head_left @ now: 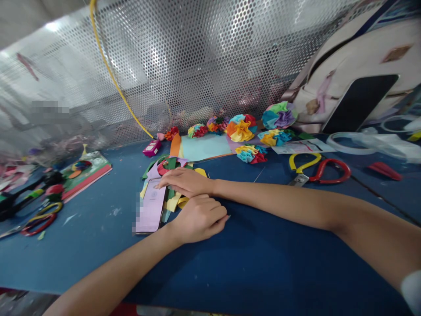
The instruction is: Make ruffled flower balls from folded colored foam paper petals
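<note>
1. Right hand [186, 182] flat and open, pressing a lilac paper card [150, 208] on the blue tabletop [98, 250].
2. Left hand [199, 219] curled just beside; grip unclear.
3. Card light, floppy; best taken by an edge.

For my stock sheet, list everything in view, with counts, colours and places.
Paper flowers: 7, multicoloured, in a cluster behind the hands.
Scissors: 2, yellow and red handles, one right of the hands, one far left.
Lilac paper: 1, lilac, under the right grip's fingers.
Pale blue card: 1, pale blue, among the flowers.
Magenta packet: 1, magenta, near the panel.
Yellow cable: 1, yellow, against the panel.
Perforated metal panel: 1, silver, behind the table.
White bag: 1, white, upper right.
Blue table: 1, blue, under everything.
Left grip: 1, on the table beside the paper.
Right grip: 1, on the paper.
</note>
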The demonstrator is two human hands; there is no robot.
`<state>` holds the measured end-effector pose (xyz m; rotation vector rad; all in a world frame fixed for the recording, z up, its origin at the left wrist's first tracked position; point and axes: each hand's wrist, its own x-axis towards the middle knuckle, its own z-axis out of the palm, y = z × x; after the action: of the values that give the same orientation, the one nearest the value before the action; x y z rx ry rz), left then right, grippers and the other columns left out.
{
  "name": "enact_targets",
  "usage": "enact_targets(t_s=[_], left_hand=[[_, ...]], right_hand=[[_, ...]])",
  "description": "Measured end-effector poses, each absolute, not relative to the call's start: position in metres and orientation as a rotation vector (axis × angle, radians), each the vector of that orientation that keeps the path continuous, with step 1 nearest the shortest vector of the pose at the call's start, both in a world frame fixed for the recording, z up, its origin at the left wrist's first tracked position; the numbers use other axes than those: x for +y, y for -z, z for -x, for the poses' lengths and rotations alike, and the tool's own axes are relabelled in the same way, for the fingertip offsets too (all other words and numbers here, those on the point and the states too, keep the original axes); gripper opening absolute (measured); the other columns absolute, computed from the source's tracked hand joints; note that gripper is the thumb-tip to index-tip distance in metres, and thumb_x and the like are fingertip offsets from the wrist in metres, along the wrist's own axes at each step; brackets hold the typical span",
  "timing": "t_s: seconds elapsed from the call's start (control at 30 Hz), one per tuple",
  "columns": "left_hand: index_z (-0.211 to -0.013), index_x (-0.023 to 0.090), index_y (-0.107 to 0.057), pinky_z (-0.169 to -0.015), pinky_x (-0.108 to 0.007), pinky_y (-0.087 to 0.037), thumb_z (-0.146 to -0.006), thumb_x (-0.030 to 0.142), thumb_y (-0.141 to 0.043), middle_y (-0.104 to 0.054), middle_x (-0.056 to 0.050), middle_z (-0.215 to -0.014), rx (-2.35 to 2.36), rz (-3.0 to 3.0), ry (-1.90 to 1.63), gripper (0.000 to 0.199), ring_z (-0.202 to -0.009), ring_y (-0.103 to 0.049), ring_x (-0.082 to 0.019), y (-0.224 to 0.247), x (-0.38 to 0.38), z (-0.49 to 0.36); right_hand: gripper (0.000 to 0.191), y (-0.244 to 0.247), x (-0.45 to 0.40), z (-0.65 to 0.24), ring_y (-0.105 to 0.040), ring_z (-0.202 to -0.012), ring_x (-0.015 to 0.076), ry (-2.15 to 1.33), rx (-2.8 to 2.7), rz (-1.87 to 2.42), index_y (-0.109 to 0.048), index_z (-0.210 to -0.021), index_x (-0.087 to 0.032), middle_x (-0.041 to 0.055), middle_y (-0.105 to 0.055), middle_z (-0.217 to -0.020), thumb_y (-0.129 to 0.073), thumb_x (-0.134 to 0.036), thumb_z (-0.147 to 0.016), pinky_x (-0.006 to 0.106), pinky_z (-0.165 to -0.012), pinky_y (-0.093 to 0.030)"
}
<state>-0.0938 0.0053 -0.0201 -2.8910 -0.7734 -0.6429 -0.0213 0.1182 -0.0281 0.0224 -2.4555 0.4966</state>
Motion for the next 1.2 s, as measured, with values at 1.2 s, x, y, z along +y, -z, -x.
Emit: enact_targets(t_s=[1.2], left_hand=[[-0.136,0.024,-0.045,-0.099,-0.041,-0.059,-0.097,0.018,-0.057,-0.051,-0.015,-0.138,-1.445,2.684,1.794,0.041,-0.134,-0.053,-0.027,0.035,0.039,0.022]], right_hand=[[0.070,0.035,0.132,-0.212,-0.063,-0.127,0.0401,-0.212,-2.281,1.136,-0.036,-0.152,-0.025,0.0175,-0.050,-0.155,-0.063,-0.048,-0.092,0.057,-0.096,-0.058]])
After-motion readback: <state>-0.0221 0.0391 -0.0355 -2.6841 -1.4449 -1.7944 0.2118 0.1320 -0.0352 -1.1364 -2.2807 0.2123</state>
